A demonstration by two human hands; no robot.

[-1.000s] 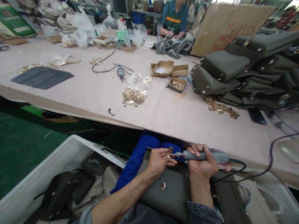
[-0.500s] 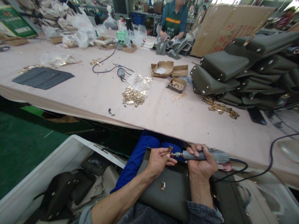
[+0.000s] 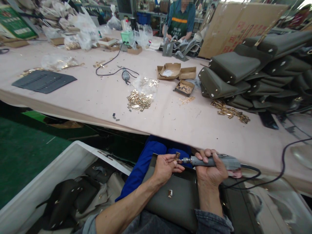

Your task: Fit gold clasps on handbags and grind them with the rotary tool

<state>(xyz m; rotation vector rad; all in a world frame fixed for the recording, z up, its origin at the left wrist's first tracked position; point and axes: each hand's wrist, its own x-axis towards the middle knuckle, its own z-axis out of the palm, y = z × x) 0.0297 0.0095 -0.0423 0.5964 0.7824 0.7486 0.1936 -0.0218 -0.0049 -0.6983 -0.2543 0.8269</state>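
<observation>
**Electric screwdriver held at a gold-toned plate above an olive handbag**

Clock positions are read from the middle of the view. The cloth-covered worktable [image 3: 170,120] spans the centre. On it, a heap of dark olive handbags [image 3: 234,65] lies between 2 and 3 o'clock, with a large cardboard carton [image 3: 241,26] behind, toward 1 o'clock. A white bin [image 3: 80,146] holding dark and beige bags sits at 8 o'clock. A co-worker in a dark green apron [image 3: 180,26] is at 1 o'clock, hands at grey pieces on the far side.

The olive handbag [image 3: 180,208] lies over the wearer's lap, between 5 and 6 o'clock. A dark perforated mat [image 3: 45,80] rests between 9 and 10 o'clock.

The right hand [image 3: 210,174] is wrapped around a grey electric screwdriver [image 3: 230,162], its bit aimed toward 9 o'clock and its cord trailing toward 4. The left hand [image 3: 163,169] is pinched narrow on a small gold-toned metal plate [image 3: 177,156] at the bit's tip; contact there is too small to tell. Below them, a gold-toned clasp [image 3: 170,193] sits on the olive handbag. Loose gold-toned frames [image 3: 138,101] are heaped toward 10 o'clock, and an open box of tiny fasteners [image 3: 184,88] stands toward 2.
</observation>
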